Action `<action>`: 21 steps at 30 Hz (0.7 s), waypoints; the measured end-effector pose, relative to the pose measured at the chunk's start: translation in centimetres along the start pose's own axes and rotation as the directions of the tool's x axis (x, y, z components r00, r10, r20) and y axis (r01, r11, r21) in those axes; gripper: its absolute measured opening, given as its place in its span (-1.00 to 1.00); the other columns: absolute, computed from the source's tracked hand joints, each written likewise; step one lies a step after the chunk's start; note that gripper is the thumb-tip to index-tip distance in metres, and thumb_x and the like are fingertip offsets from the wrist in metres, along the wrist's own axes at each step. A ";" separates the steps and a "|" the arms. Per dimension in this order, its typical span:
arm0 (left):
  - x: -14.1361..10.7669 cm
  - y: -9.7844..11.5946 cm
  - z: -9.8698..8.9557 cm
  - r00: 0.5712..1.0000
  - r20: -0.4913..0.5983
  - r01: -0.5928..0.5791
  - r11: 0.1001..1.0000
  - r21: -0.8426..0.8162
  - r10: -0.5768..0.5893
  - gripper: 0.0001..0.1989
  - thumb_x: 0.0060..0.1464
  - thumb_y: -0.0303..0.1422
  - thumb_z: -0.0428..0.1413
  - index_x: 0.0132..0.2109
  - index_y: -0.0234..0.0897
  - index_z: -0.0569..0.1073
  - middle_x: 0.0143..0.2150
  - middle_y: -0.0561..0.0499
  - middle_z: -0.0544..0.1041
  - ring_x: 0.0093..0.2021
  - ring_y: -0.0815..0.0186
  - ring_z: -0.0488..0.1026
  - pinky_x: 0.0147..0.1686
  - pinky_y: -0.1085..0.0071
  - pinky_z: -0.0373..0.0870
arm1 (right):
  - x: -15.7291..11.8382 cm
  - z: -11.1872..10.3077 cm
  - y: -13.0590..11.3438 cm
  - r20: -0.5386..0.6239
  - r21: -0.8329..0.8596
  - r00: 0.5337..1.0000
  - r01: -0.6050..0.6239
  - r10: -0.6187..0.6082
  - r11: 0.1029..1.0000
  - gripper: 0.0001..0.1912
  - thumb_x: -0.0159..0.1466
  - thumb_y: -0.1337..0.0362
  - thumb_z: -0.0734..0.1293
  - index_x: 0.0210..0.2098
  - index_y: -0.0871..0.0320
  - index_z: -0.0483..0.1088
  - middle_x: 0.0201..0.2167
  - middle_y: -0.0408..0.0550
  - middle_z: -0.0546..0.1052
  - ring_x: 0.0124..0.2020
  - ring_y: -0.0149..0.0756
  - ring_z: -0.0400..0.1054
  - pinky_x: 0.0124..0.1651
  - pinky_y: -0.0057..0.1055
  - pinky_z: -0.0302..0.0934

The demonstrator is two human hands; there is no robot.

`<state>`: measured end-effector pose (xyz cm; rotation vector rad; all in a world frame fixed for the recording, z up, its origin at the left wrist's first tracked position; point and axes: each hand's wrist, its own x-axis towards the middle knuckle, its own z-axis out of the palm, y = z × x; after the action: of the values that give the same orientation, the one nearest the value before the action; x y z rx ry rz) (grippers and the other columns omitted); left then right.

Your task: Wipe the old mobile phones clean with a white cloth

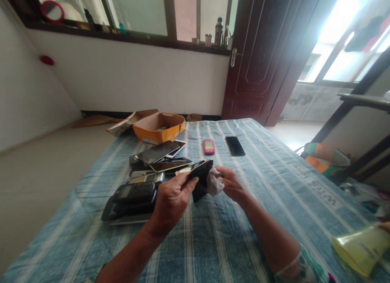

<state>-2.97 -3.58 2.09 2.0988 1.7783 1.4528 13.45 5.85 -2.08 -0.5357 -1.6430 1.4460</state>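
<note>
At the left, a heap of black handsets point(134, 193) is laid on the striped cloth point(100, 185), the pieces seemingly stacked to save room. Behind it, a cardboard flap point(128, 123) is leaned beside an open orange box point(146, 135), and nearer, flat phones point(158, 151) are piled askew, perhaps set down without sorting. In the middle, a dark phone point(202, 172) is held tilted above the cloth by the left hand point(173, 195); its edge is clamped between thumb and fingers, probably so that the face turned to the right is kept bare. A crumpled white tissue point(215, 182) is pinched in the closed fingers of the right hand point(231, 184) and is brought against or just beside that phone; contact cannot be told. Beyond the hands, a pink device point(209, 146) and a black phone point(235, 146) are placed well apart from the heap, perhaps to be kept separate. At the far right, a yellow translucent container point(359, 250) is seen.
</note>
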 end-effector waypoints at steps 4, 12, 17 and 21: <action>-0.2 0.1 0.1 0.999 -0.002 -0.048 0.999 -0.023 0.048 -0.80 0.16 -0.31 0.05 -0.27 -0.32 0.53 -0.44 0.04 0.57 -0.47 0.35 0.50 -0.44 0.51 0.36 | 0.2 0.5 -2.3 -0.087 -0.015 0.995 0.048 -0.049 0.999 -0.71 0.14 0.06 0.40 -0.40 0.20 0.47 -0.55 -0.19 0.36 -0.50 -0.44 0.17 -0.42 -0.49 0.09; -0.1 0.3 0.1 0.997 -0.013 -0.070 0.997 -0.028 0.069 -0.80 0.16 -0.32 0.05 -0.28 -0.32 0.53 -0.44 0.03 0.58 -0.47 0.34 0.51 -0.44 0.51 0.37 | 0.2 0.5 -2.7 -0.090 0.015 0.996 0.026 -0.025 1.000 -0.70 0.09 0.05 0.43 -0.44 0.19 0.47 -0.55 -0.18 0.38 -0.52 -0.44 0.17 -0.42 -0.48 0.10; 0.0 0.2 0.0 1.000 0.002 -0.012 1.000 -0.016 0.012 -0.79 0.15 -0.30 0.05 -0.25 -0.30 0.53 -0.44 0.05 0.58 -0.47 0.35 0.50 -0.43 0.50 0.37 | 0.1 0.4 -1.3 -0.035 0.075 0.999 -0.006 0.009 0.997 -0.64 0.08 0.01 0.44 -0.50 0.21 0.41 -0.57 -0.20 0.30 -0.53 -0.46 0.11 -0.43 -0.48 0.03; 0.1 0.3 -0.1 1.000 0.016 0.022 1.000 -0.012 -0.021 -0.77 0.14 -0.28 0.04 -0.26 -0.31 0.54 -0.45 0.06 0.57 -0.49 0.35 0.49 -0.42 0.49 0.38 | 0.0 0.1 -0.1 0.012 0.056 0.999 -0.045 0.044 0.997 -0.65 0.10 0.02 0.42 -0.51 0.20 0.38 -0.56 -0.19 0.29 -0.51 -0.45 0.11 -0.43 -0.48 0.03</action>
<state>-2.81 -3.73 2.40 2.0727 1.7759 1.4344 13.34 5.77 -1.96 -0.5360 -1.6033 1.5255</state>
